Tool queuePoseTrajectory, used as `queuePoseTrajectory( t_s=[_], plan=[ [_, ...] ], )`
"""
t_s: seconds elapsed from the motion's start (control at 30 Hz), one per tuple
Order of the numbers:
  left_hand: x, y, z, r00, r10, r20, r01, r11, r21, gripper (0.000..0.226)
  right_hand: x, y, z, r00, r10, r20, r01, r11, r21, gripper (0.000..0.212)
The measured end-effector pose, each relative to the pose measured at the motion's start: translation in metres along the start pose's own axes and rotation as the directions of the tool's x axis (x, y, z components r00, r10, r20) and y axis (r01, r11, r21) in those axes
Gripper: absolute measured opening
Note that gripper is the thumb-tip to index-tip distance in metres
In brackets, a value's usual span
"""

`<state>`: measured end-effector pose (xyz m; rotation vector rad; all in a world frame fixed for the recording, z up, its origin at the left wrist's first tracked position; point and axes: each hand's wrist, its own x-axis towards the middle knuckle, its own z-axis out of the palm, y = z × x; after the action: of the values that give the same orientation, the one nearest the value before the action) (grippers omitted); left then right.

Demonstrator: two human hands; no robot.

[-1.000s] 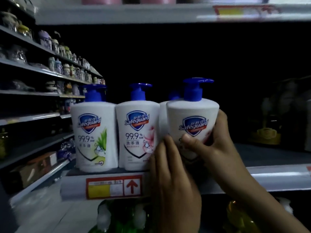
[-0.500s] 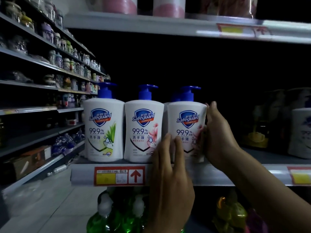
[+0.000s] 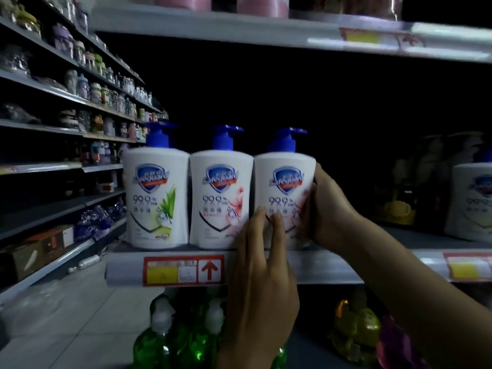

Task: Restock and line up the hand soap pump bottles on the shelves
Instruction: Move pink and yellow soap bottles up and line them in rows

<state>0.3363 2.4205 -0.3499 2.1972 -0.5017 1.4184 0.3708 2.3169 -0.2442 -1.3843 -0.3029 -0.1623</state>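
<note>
White plastic with blue pump heads: the head view shows three Safeguard hand soap bottles in a row at the front of the shelf (image 3: 324, 267), above a red price tag (image 3: 183, 270). The aloe-label bottle (image 3: 157, 198) is leftmost, the pink-flower bottle (image 3: 221, 198) touches it, and the third bottle (image 3: 282, 182) stands just beside that, with its base at the shelf lip. The right hand (image 3: 330, 209) curls round the third bottle's right flank and is clamped on it. The left hand (image 3: 261, 288) is flat, its straight fingers (image 3: 259, 213) pressing the lower label and gripping nothing. The step looks like squaring this bottle into line. To do it well, twist with the right hand until the shield logo faces straight out like its neighbours. Use the left fingers as a stop for a flush front, and close up without knocking the middle bottle. Another white bottle (image 3: 474, 203) stands well apart at far right.
</note>
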Motion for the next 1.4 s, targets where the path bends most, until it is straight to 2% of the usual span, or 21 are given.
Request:
queuePoseTrajectory(
  t_s=[0.07,0.1,0.13,0.2,0.27,0.33,0.43,0.5,0.57,0.6,0.63,0.7,0.73,0.77,0.83,0.9,0.97,1.03,1.13,1.23,1.4],
  plan=[
    [-0.004,0.004,-0.005,0.999,0.019,-0.034,-0.022,0.996,-0.088,0.049,-0.014,-0.005,-0.002,0.987,-0.127,-0.100,0.123,0.991,-0.048,0.049],
    [-0.008,0.007,-0.007,0.998,0.029,-0.058,-0.036,0.990,-0.134,0.047,-0.022,-0.005,-0.008,0.950,-0.265,-0.168,0.234,0.955,-0.184,0.040],
    [-0.011,0.009,-0.007,0.996,0.041,-0.076,-0.053,0.985,-0.165,0.044,-0.031,-0.002,-0.016,0.874,-0.442,-0.201,0.349,0.860,-0.371,0.031],
    [-0.022,0.015,-0.002,0.993,0.084,-0.079,-0.097,0.979,-0.178,0.040,-0.056,0.018,-0.037,0.662,-0.744,-0.086,0.499,0.524,-0.690,0.023],
    [-0.041,0.022,0.007,0.988,0.146,-0.046,-0.152,0.972,-0.181,0.032,-0.087,0.051,-0.062,0.544,-0.833,0.101,0.535,0.251,-0.807,0.017],
    [-0.066,0.026,0.017,0.971,0.229,0.063,-0.214,0.958,-0.190,0.023,-0.117,0.090,-0.089,0.591,-0.783,0.193,0.527,0.194,-0.827,0.013],
    [-0.104,0.026,0.029,0.872,0.306,0.383,-0.241,0.948,-0.207,0.016,-0.159,0.156,-0.130,0.790,-0.578,0.204,0.449,0.321,-0.834,0.017],
    [-0.123,0.028,0.042,0.750,0.267,0.605,-0.183,0.963,-0.197,0.014,-0.187,0.205,-0.159,0.911,-0.383,0.150,0.301,0.371,-0.879,0.020],
    [-0.148,0.032,0.058,0.546,0.182,0.818,-0.154,0.981,-0.115,0.013,-0.212,0.256,-0.182,0.994,0.043,0.098,0.086,0.231,-0.969,0.024],
    [-0.166,0.033,0.068,0.417,0.137,0.899,-0.153,0.985,-0.079,0.014,-0.220,0.279,-0.191,0.932,0.359,0.042,0.010,0.091,-0.996,0.030],
    [-0.185,0.031,0.077,0.279,0.107,0.954,-0.154,0.986,-0.065,0.020,-0.227,0.300,-0.200,0.777,0.629,-0.025,-0.013,-0.023,-1.000,0.040],
    [-0.219,0.026,0.094,-0.063,0.038,0.997,-0.152,0.987,-0.047,0.031,-0.234,0.329,-0.213,0.416,0.898,-0.143,-0.049,-0.135,-0.990,0.059],
    [-0.230,0.023,0.106,-0.183,-0.001,0.983,-0.132,0.991,-0.024,0.031,-0.234,0.336,-0.219,0.361,0.915,-0.182,-0.069,-0.168,-0.983,0.063],
    [-0.239,0.018,0.120,-0.246,-0.038,0.969,-0.084,0.996,0.018,0.027,-0.230,0.341,-0.224,0.392,0.896,-0.207,-0.080,-0.191,-0.978,0.062],
    [-0.253,0.012,0.150,-0.226,-0.102,0.969,0.133,0.982,0.134,0.016,-0.216,0.348,-0.234,0.568,0.783,-0.253,-0.228,-0.145,-0.963,0.053],
    [-0.263,0.009,0.177,-0.112,-0.160,0.981,0.398,0.897,0.192,0.020,-0.196,0.353,-0.236,0.685,0.669,-0.289,-0.413,0.029,-0.910,0.046],
    [-0.267,0.009,0.195,-0.021,-0.158,0.987,0.603,0.786,0.139,0.035,-0.174,0.357,-0.231,0.725,0.615,-0.310,-0.501,0.162,-0.850,0.043],
    [-0.269,0.009,0.206,0.016,-0.147,0.989,0.745,0.661,0.087,0.044,-0.159,0.365,-0.226,0.744,0.592,-0.311,-0.541,0.259,-0.800,0.043],
    [-0.275,0.012,0.220,0.044,-0.116,0.992,0.798,0.602,0.034,0.049,-0.151,0.375,-0.222,0.747,0.606,-0.275,-0.556,0.342,-0.757,0.056],
    [-0.281,0.015,0.230,-0.013,-0.129,0.992,0.762,0.641,0.093,0.063,-0.152,0.379,-0.227,0.748,0.635,-0.195,-0.554,0.435,-0.709,0.081],
    [-0.282,0.011,0.227,0.102,-0.191,0.976,0.846,0.533,0.016,0.046,-0.169,0.374,-0.239,0.807,0.573,-0.140,-0.549,0.642,-0.535,0.063]
  ],
)
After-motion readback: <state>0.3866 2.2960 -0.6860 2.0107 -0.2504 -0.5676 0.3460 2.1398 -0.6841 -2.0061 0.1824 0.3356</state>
